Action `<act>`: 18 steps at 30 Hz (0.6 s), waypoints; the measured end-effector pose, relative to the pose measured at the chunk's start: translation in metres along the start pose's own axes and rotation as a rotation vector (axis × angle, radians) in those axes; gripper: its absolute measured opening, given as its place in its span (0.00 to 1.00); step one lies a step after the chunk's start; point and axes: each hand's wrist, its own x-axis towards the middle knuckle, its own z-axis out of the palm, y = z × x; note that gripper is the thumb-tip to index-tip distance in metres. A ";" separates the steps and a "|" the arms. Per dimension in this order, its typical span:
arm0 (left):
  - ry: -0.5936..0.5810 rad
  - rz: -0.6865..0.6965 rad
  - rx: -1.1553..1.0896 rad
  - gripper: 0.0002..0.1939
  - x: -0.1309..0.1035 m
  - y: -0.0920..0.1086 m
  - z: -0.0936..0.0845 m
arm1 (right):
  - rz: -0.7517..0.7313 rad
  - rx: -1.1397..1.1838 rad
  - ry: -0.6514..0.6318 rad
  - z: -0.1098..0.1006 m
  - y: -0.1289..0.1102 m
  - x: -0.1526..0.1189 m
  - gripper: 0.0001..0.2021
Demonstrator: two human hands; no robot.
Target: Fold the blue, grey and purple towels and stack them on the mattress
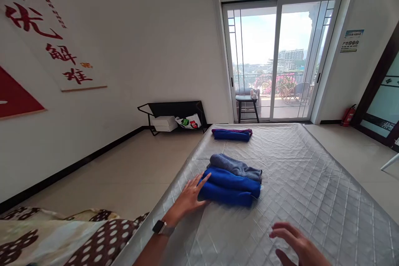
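My left hand [192, 193], with a watch [159, 227] on its wrist, rests at the left end of two rolled blue towels [229, 194]. Its fingers are spread and touch the cloth there. Against the far side of these rolls lies a grey-blue rolled towel [235, 166]. My right hand [294, 241] hovers over the quilted silver cover [330, 199] at the lower right, fingers apart and curved, holding nothing. Farther off on the same cover lie another blue roll [231, 135] and a purple roll [215, 131] side by side.
Brown and cream patterned fabric [90, 239] lies at the lower left. By the wall stands a black rack [174, 108] with a white box [164, 123] and a printed bag [189, 121]. Beyond the cover are sliding glass doors [274, 62]; a fire extinguisher [348, 115] stands right.
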 end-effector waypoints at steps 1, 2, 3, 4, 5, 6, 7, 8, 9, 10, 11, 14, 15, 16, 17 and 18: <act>0.029 -0.006 0.006 0.47 -0.001 -0.001 0.005 | -0.012 -0.101 0.000 0.001 -0.008 0.019 0.21; 0.047 -0.011 0.010 0.45 0.001 0.001 0.009 | -0.007 -0.200 -0.005 0.003 -0.015 0.040 0.27; 0.052 -0.020 0.013 0.43 0.004 0.005 0.012 | 0.012 -0.287 -0.016 0.007 -0.020 0.061 0.33; 0.048 -0.030 0.014 0.42 0.008 0.010 0.014 | 0.037 -0.364 -0.040 0.011 -0.023 0.082 0.37; 0.041 -0.039 0.014 0.40 0.014 0.015 0.015 | 0.062 -0.429 -0.060 0.016 -0.023 0.103 0.40; 0.037 -0.046 0.014 0.39 0.019 0.019 0.016 | 0.078 -0.479 -0.077 0.021 -0.021 0.121 0.41; 0.039 -0.051 0.015 0.38 0.025 0.022 0.017 | 0.086 -0.516 -0.085 0.025 -0.017 0.139 0.40; 0.048 -0.059 0.017 0.37 0.031 0.023 0.018 | 0.083 -0.541 -0.085 0.027 -0.010 0.154 0.38; 0.062 -0.070 0.020 0.37 0.036 0.022 0.018 | 0.070 -0.558 -0.080 0.027 -0.003 0.168 0.37; 0.078 -0.086 0.023 0.36 0.042 0.021 0.019 | 0.052 -0.570 -0.073 0.026 0.005 0.182 0.36; 0.099 -0.103 0.025 0.35 0.048 0.019 0.020 | 0.032 -0.582 -0.065 0.023 0.013 0.195 0.35; 0.168 -0.149 0.027 0.31 0.073 0.014 0.023 | -0.016 -0.603 -0.065 0.009 0.032 0.233 0.36; 0.181 -0.170 0.027 0.30 0.083 0.013 0.024 | -0.029 -0.605 -0.070 0.004 0.037 0.247 0.36; 0.186 -0.194 0.028 0.30 0.093 0.011 0.025 | -0.041 -0.605 -0.076 -0.001 0.041 0.261 0.36; 0.187 -0.217 0.028 0.30 0.104 0.009 0.025 | -0.052 -0.602 -0.082 -0.005 0.044 0.275 0.36; 0.188 -0.234 0.028 0.29 0.115 0.007 0.025 | -0.061 -0.599 -0.085 -0.009 0.047 0.289 0.36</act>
